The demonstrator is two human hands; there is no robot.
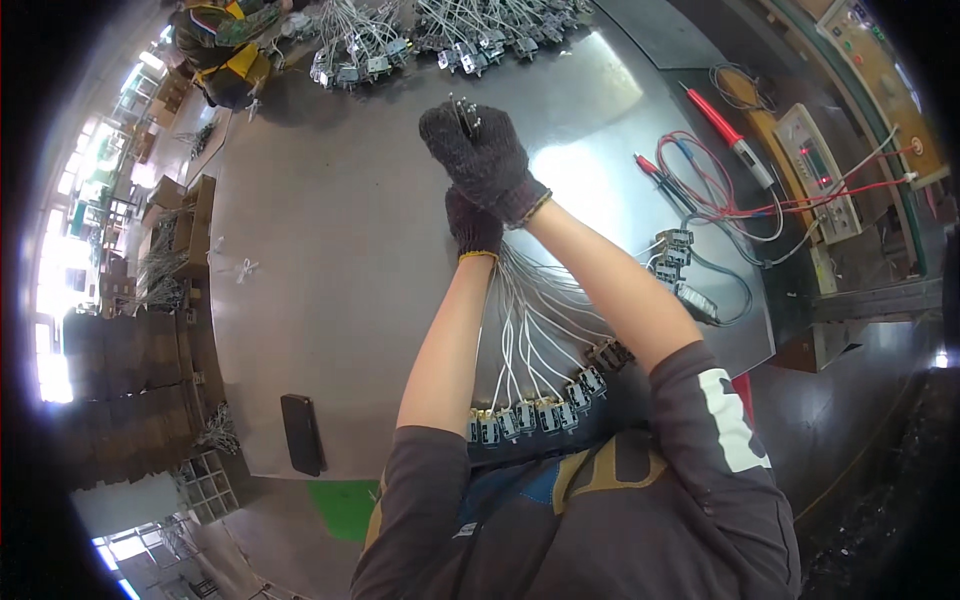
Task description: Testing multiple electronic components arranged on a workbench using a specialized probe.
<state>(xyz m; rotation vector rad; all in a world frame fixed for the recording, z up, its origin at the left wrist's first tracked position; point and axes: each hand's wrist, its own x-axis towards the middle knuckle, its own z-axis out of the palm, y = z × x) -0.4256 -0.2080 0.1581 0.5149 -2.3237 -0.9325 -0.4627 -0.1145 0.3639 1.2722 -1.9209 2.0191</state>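
the gloved right hand (482, 150) grips a wire bundle (525, 300) above the left hand (472, 225), which clasps it lower down.

Both bare forearms reach forward together. The gloved right hand (480, 155) is raised, fingers curled shut; the gloved left hand (472, 225) sits clenched just beneath it.

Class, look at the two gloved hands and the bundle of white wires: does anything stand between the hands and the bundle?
Nothing visible does. The right hand and the left hand already grip the white wire bundle directly, through dark knit gloves.
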